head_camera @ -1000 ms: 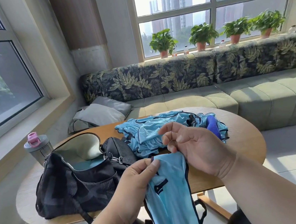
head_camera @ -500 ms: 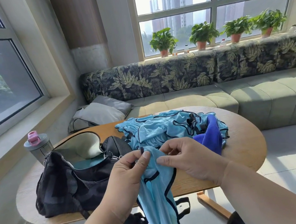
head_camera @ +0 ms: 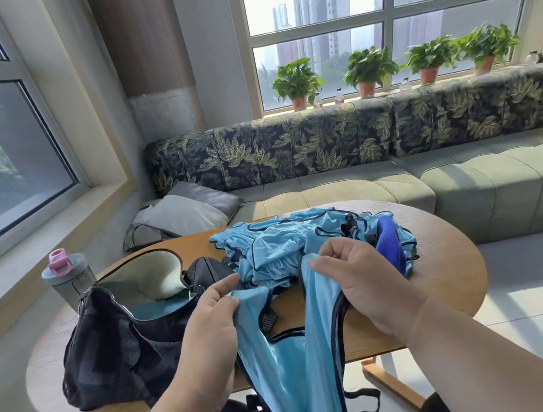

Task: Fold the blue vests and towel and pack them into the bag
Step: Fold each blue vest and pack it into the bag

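A light blue vest (head_camera: 293, 358) with dark trim hangs over the near edge of the wooden table (head_camera: 446, 286). My left hand (head_camera: 212, 320) pinches its left shoulder strap, and my right hand (head_camera: 359, 277) pinches the right strap, holding the neck opening spread. Behind my hands lies a heap of more light blue vests (head_camera: 285, 242), with a dark blue towel (head_camera: 389, 245) at its right side. A black bag (head_camera: 119, 343) stands open at the left of the table, with light blue cloth showing inside.
A grey bottle with a pink lid (head_camera: 65, 278) stands left of the bag by the window ledge. A long sofa (head_camera: 398, 182) with grey cushions (head_camera: 184, 210) runs behind the table. Potted plants (head_camera: 369, 70) line the sill. A black strap dangles below the vest.
My hands have moved apart, each with a shoulder strap, so the vest's neck opening is now spread wider over the table edge. The towel shows more behind my right hand.
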`<act>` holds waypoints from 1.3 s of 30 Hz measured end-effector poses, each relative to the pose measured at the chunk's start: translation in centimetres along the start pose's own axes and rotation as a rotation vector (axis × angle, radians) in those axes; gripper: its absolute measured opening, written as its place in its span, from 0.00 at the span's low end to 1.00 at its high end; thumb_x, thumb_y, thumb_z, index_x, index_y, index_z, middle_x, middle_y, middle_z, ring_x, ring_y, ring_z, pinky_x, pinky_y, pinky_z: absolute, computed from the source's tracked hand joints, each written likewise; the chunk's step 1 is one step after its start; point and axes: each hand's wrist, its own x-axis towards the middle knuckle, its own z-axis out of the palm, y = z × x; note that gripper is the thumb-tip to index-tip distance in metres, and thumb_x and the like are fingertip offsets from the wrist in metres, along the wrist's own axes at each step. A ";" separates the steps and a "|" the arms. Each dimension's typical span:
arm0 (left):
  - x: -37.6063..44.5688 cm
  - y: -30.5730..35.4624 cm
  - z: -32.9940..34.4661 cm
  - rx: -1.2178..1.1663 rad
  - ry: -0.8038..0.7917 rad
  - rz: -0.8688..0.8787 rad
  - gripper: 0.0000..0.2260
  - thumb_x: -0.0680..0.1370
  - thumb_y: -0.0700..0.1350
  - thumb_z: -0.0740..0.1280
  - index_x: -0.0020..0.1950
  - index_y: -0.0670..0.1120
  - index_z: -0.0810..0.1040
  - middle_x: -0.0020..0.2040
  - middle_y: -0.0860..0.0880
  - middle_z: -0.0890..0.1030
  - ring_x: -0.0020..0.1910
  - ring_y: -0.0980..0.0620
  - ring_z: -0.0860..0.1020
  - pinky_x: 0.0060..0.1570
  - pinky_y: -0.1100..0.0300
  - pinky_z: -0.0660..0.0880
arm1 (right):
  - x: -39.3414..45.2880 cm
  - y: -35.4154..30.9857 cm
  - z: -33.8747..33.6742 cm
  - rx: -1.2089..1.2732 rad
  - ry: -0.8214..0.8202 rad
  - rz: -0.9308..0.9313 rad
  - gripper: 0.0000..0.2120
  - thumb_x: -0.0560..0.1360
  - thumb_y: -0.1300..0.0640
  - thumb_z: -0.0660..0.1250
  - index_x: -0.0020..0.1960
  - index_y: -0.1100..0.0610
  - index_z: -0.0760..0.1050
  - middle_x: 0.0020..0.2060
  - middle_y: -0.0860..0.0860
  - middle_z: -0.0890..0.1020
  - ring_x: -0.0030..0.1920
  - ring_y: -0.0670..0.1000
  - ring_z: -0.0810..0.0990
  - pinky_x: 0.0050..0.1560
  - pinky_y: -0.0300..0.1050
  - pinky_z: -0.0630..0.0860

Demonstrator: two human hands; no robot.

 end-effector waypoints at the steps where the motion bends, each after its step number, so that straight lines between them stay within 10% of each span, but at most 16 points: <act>1: 0.3 0.4 0.0 -0.012 0.008 0.005 0.13 0.85 0.39 0.63 0.61 0.55 0.82 0.52 0.42 0.87 0.43 0.48 0.83 0.40 0.50 0.80 | 0.0 -0.4 -0.2 0.051 0.038 0.010 0.12 0.77 0.53 0.72 0.39 0.55 0.72 0.34 0.54 0.66 0.37 0.54 0.63 0.41 0.51 0.62; 9: -0.7 4.0 3.4 -0.067 -0.052 0.113 0.12 0.79 0.39 0.74 0.61 0.50 0.82 0.50 0.46 0.88 0.46 0.51 0.87 0.45 0.57 0.82 | -0.5 -3.0 0.8 0.312 -0.059 0.169 0.13 0.81 0.58 0.68 0.40 0.51 0.71 0.30 0.50 0.73 0.27 0.49 0.72 0.22 0.40 0.66; 17: -3.1 3.4 5.4 -0.085 -0.233 0.173 0.11 0.84 0.35 0.65 0.62 0.46 0.83 0.54 0.44 0.88 0.57 0.45 0.85 0.61 0.49 0.81 | -0.9 -3.6 1.7 0.529 -0.060 0.274 0.06 0.83 0.57 0.65 0.52 0.58 0.79 0.37 0.55 0.84 0.32 0.52 0.82 0.35 0.44 0.82; 32: -3.1 2.1 4.2 -0.077 -0.327 0.247 0.20 0.82 0.32 0.67 0.71 0.47 0.75 0.58 0.44 0.87 0.60 0.48 0.85 0.57 0.61 0.80 | -0.5 -2.5 1.1 0.767 -0.242 0.302 0.11 0.80 0.66 0.52 0.48 0.58 0.72 0.46 0.65 0.81 0.39 0.60 0.83 0.43 0.54 0.86; 39: -2.4 2.7 3.2 -0.230 -0.245 0.162 0.15 0.84 0.32 0.63 0.67 0.45 0.78 0.48 0.44 0.88 0.43 0.52 0.86 0.40 0.63 0.81 | 0.5 -0.2 1.3 0.426 -0.028 0.314 0.07 0.70 0.57 0.63 0.48 0.55 0.74 0.34 0.53 0.75 0.30 0.49 0.71 0.32 0.43 0.63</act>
